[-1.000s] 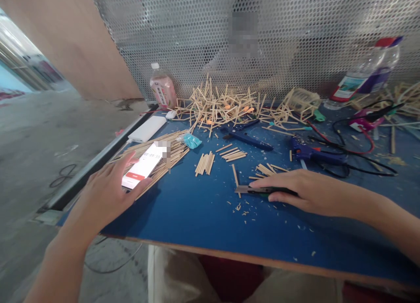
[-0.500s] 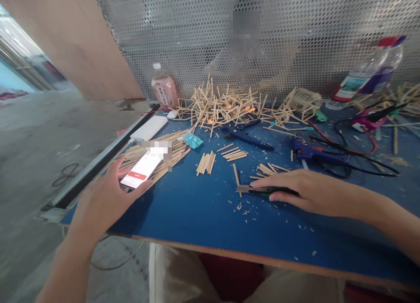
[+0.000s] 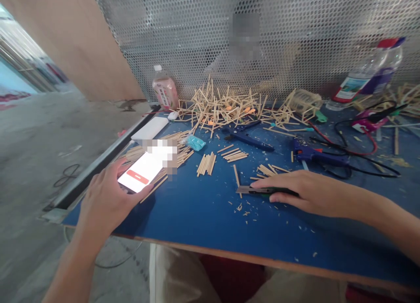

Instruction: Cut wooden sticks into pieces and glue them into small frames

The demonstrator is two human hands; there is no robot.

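Observation:
My left hand (image 3: 110,196) grips a smartphone (image 3: 141,169) by its near end, thumb on one side and fingers on the other; its lit screen shows a red button. Beneath and beyond the phone lie long wooden sticks (image 3: 180,158). On the right, my right hand (image 3: 295,191) is closed around a utility knife (image 3: 267,191). Its blade points left and crosses a single wooden stick (image 3: 236,176) on the blue table. Behind that hand, short cut sticks (image 3: 267,169) are partly hidden. Two more groups of short sticks (image 3: 206,164) lie in the middle, with shavings near the blade.
A heap of sticks (image 3: 226,104) lies against the perforated metal screen (image 3: 183,36). Blue pliers (image 3: 251,138), a blue glue gun (image 3: 318,154) with cables, and plastic bottles (image 3: 352,86) stand or lie farther back. A white box (image 3: 150,128) sits at the left edge.
My left hand has brought the phone slightly up and to the right, and it looks larger and brighter. My right hand and the knife have stayed in place.

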